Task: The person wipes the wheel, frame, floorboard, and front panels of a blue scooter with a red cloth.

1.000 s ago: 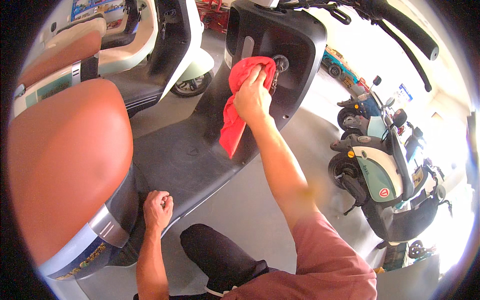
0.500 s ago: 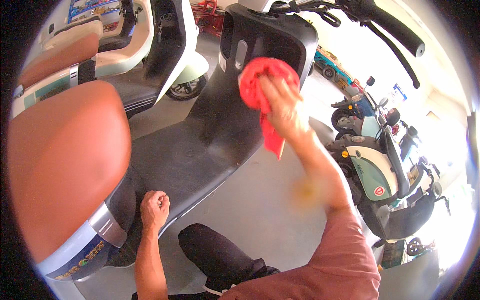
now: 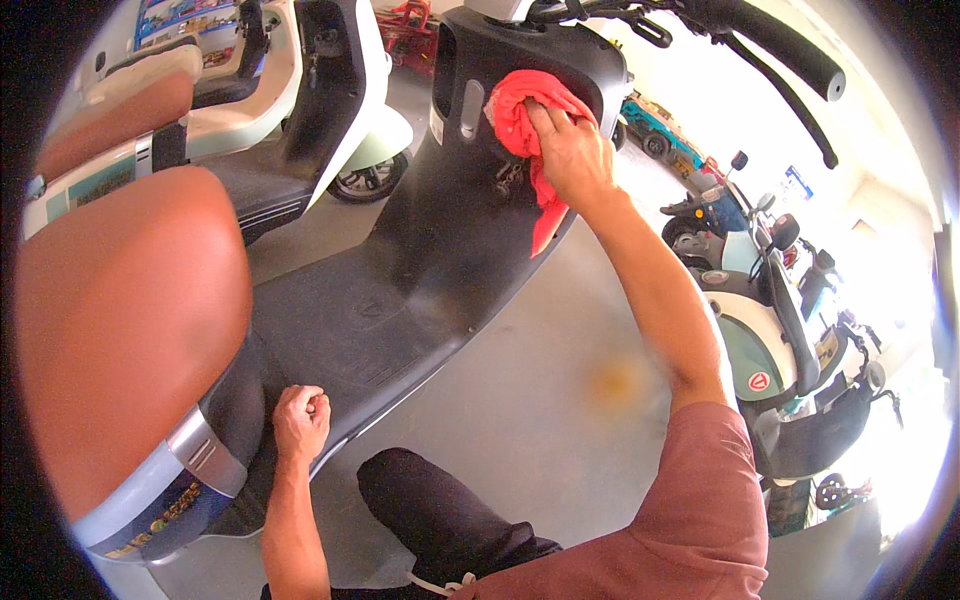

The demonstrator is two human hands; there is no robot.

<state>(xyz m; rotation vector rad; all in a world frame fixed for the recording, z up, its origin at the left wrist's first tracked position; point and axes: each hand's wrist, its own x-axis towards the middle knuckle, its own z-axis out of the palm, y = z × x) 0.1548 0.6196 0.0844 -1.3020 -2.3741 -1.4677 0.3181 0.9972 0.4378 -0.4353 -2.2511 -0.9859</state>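
A scooter with a brown seat [image 3: 140, 320] and a black footboard [image 3: 350, 310] stands in front of me. My right hand [image 3: 577, 160] presses a bunched red cloth [image 3: 520, 115] against the black inner front panel [image 3: 490, 60], below the handlebar. One end of the cloth hangs down past the panel's right edge. Beside the cloth, a set of keys [image 3: 510, 178] shows against the panel. My left hand [image 3: 301, 420] rests with curled fingers at the near edge of the footboard, close to the seat base; whether anything is inside it is hidden.
Another scooter, pale with a brown seat [image 3: 150, 100], is parked behind on the left. Several more scooters [image 3: 745, 350] line the right side. The black handlebar grip [image 3: 790, 50] and brake lever [image 3: 790, 110] jut out at upper right. Grey floor [image 3: 530, 400] lies between.
My right hand has moved the red cloth upward on the front panel, and the keys below it now show. The left hand has stayed nearly in place.
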